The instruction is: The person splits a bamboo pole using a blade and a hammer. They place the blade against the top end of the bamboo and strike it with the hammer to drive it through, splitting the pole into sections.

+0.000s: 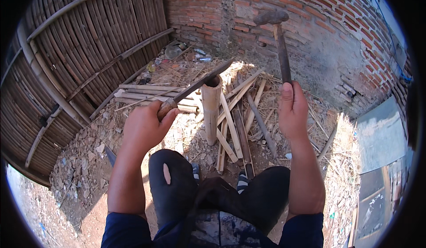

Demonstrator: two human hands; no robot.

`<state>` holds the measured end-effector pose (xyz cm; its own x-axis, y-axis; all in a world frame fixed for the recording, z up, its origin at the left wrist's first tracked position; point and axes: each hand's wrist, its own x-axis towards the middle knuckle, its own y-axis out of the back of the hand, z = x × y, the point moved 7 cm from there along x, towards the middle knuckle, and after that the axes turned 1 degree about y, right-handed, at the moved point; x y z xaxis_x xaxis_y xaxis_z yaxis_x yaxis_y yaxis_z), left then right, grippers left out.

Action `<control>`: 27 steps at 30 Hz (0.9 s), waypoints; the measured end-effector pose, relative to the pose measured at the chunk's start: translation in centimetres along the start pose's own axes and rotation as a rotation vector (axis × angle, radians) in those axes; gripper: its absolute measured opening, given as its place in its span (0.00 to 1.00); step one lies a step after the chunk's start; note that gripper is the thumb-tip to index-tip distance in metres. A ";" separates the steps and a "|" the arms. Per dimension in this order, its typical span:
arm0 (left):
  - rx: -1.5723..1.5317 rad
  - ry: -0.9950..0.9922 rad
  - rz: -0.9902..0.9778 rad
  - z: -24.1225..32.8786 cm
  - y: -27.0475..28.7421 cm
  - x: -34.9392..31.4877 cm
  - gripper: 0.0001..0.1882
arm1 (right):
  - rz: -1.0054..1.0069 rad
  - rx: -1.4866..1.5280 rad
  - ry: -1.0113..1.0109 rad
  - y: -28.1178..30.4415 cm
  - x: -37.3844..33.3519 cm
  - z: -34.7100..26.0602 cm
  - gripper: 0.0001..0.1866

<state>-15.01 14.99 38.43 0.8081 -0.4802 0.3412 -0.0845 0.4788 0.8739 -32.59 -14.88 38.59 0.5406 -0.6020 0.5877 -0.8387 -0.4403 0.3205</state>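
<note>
My left hand point(148, 126) is closed round the wooden handle of a machete point(202, 83). Its dark blade slants up and to the right across the top of an upright bamboo section point(211, 110), whose hollow end faces up. Whether the blade touches the rim I cannot tell. In my right hand point(293, 112) is a hammer point(282, 48), gripped low on its wooden handle. The dark head stands raised, well above and to the right of the bamboo.
Split bamboo strips point(242, 128) lie heaped just right of the upright piece. Behind it rest several bamboo poles point(155, 95). A brick wall point(208, 13) closes the far side, a bamboo-slat fence point(93, 39) the left. Grey sheets point(381, 137) lean at the right.
</note>
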 end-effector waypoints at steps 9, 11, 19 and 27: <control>-0.028 -0.067 0.008 -0.5 0.5 0.6 0.25 | -0.111 -0.091 -0.035 0.7 1.3 0.9 0.24; -0.050 -0.119 0.026 -0.1 0.3 1.0 0.25 | -0.112 0.062 -0.087 1.6 2.0 -0.6 0.24; 0.153 -0.072 -0.029 0.5 -0.2 2.2 0.25 | -0.217 -0.251 -0.007 3.4 3.9 -2.4 0.22; 0.104 0.009 -0.027 -0.6 -0.3 2.0 0.17 | 0.015 0.070 0.018 3.7 3.7 -2.6 0.23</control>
<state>-13.04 14.32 38.69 0.8161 -0.4849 0.3145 -0.1226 0.3865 0.9141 -33.86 -16.95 43.88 0.5260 -0.5975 0.6053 -0.8399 -0.4770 0.2589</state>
